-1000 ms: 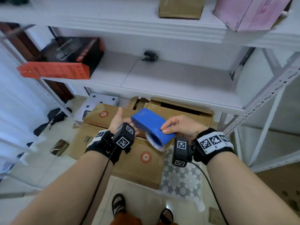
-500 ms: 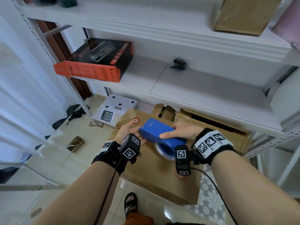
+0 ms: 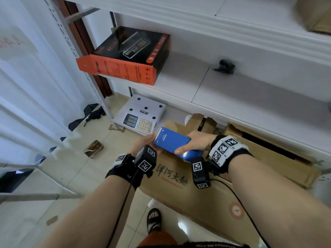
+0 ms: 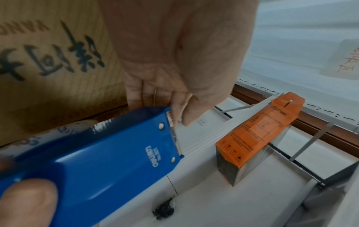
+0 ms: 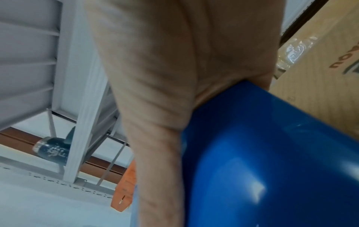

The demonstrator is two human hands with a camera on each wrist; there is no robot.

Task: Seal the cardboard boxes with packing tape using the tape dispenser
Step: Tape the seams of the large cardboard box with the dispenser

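My right hand [image 3: 195,143] grips the rear of a blue tape dispenser [image 3: 172,142] from above, thumb along its near side. The dispenser sits low over the left end of a brown cardboard box [image 3: 188,190] printed with dark characters. My left hand [image 3: 145,142] lies palm up under the dispenser's front. In the left wrist view its straight fingers [image 4: 151,95] reach behind the toothed blade, and the thumb tip is beside it. No loose tape end shows. The tape roll [image 4: 64,130] peeks out beside the dispenser [image 4: 97,161]. The right wrist view shows my right hand [image 5: 174,76] on the blue dispenser [image 5: 272,153].
An orange-and-black carton [image 3: 125,58] and a small black object [image 3: 225,66] sit on the white shelf. A weighing scale [image 3: 141,115] lies on the floor under it. A second cardboard box [image 3: 268,158] stands at the right. A shelf upright [image 3: 86,77] and a sandalled foot [image 3: 154,219] are close.
Both hands have carried the dispenser down and towards the left end of the printed box. My head has turned left, bringing the scale and the orange carton into view.
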